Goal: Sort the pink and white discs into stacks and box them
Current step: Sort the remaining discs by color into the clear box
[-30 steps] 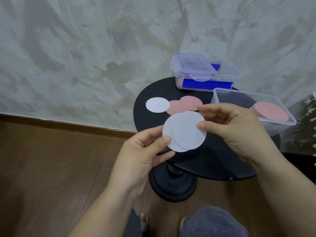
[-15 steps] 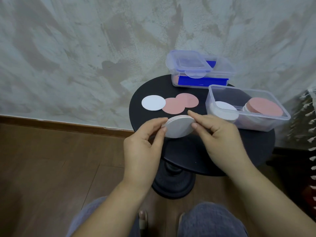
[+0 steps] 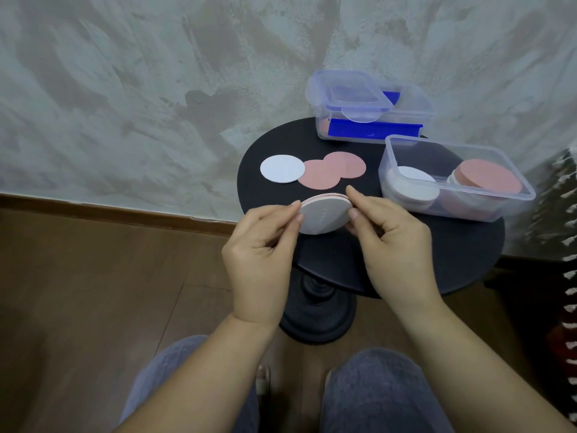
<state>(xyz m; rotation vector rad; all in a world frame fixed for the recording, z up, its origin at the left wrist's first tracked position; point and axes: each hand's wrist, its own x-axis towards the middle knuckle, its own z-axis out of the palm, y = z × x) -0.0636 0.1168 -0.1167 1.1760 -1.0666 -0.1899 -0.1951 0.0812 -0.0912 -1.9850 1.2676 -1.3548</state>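
Both hands hold a small stack of discs (image 3: 323,215) by its rim over the near edge of the round black table (image 3: 406,260); its top face is white and a pink edge shows at the back. My left hand (image 3: 262,245) pinches the left side, my right hand (image 3: 390,239) the right. On the table beyond lie one white disc (image 3: 282,168) and two overlapping pink discs (image 3: 331,173). An open clear box (image 3: 512,198) at right holds a white stack (image 3: 415,184) and a pink stack (image 3: 490,179).
A second clear box (image 3: 368,110) with a loose lid on top and blue parts inside stands at the back of the table against the mottled wall. Wooden floor lies to the left. My knees are below the table's pedestal base.
The two fanned white discs have been squared into one stack. The stack has tilted from facing me to nearly flat and come down toward the table's near edge.
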